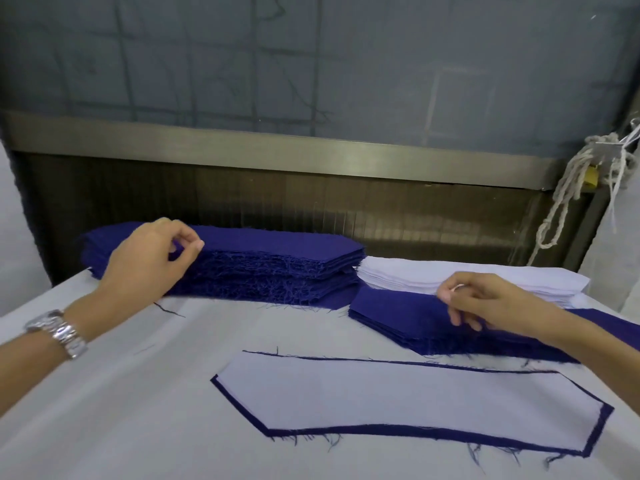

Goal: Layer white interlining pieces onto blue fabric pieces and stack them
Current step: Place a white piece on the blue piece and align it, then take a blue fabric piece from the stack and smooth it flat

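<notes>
Fingers of the left hand (149, 261) pinch the top blue piece (277, 237), center-left; the right hand (485, 306) pinches white interlining (502, 277), likely to pair them.

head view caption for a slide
Left hand pinches the dark blue fabric stack, right hand the white interlining stack.

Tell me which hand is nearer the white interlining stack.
Right. The right hand pinches the white interlining stack at its front edge; the left hand pinches the tall blue stack.

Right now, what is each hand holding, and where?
The left hand pinches the top blue piece by its near edge; right hand pinches a white interlining piece by its near edge.
</notes>
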Available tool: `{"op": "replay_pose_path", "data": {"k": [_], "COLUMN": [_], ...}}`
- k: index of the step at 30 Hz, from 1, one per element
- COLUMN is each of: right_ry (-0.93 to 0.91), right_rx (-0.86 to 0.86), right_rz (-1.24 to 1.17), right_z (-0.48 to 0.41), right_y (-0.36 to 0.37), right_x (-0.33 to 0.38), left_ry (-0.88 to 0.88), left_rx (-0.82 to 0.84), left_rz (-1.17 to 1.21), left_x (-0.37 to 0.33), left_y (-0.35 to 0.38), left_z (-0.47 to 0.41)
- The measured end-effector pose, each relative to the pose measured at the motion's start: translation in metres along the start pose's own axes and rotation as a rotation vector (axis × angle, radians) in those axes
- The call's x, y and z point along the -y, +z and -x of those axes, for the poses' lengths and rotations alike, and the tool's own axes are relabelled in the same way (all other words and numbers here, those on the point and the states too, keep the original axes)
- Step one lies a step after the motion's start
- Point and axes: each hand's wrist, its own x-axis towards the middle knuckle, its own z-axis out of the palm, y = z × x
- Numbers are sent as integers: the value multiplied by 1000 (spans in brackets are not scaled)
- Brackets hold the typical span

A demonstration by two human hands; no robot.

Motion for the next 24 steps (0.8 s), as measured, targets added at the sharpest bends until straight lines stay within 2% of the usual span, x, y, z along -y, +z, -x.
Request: {"op": "replay_pose_path", "data": {"k": [7,12,16,24], "right_ry": [-68,-50,16,22], "right_rx": [-289,-396,-458,-466], "right_rz": [55,273,452,506], "right_z": [-84,-125,-141,-147], "right_y": [50,72,81,88], "right_x": [57,79,88,93], "left_ry": [-114,-149,-157,-106], "left_rx": [58,64,75,199], "left_rz": [-199,-209,-298,-296], "left_x": [28,48,65,89], "left_y": [16,15,9,-7], "left_z": [-22,-34,-39,-43]}}
